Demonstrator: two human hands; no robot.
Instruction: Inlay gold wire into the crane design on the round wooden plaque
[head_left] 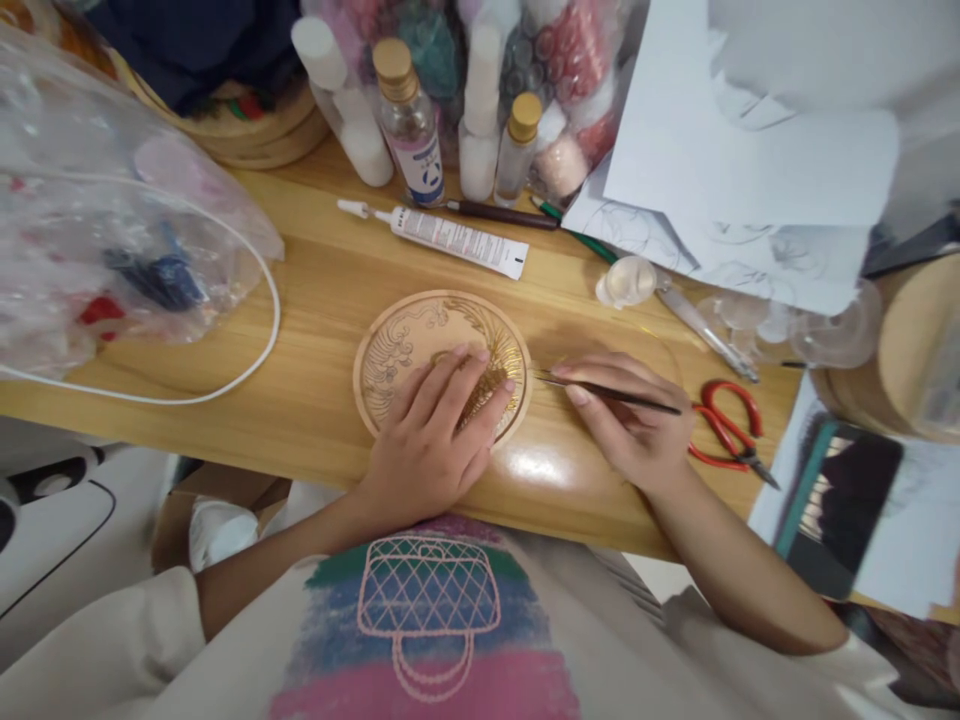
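Note:
A round wooden plaque (397, 345) lies on the table, with a carved or drawn wave-like pattern at its left and gold wire-like lines at its right. My left hand (439, 430) rests flat across its lower middle, fingers spread, hiding part of the design. Just beyond the plaque's right edge, my right hand (637, 420) is closed around slim dark tweezers (619, 393), held like a pen. Their fine tips point left at the rim; whether they pinch any wire is too small to tell. A thin gold strand curves over the table behind this hand.
Red-handled pliers (727, 425) lie right of my right hand. A white glue tube (457, 240) and several bottles (409, 125) stand or lie at the back. Plastic bags (127, 220) with a white cord fill the left. Papers (750, 150) and a phone-like dark object (847, 500) are at right.

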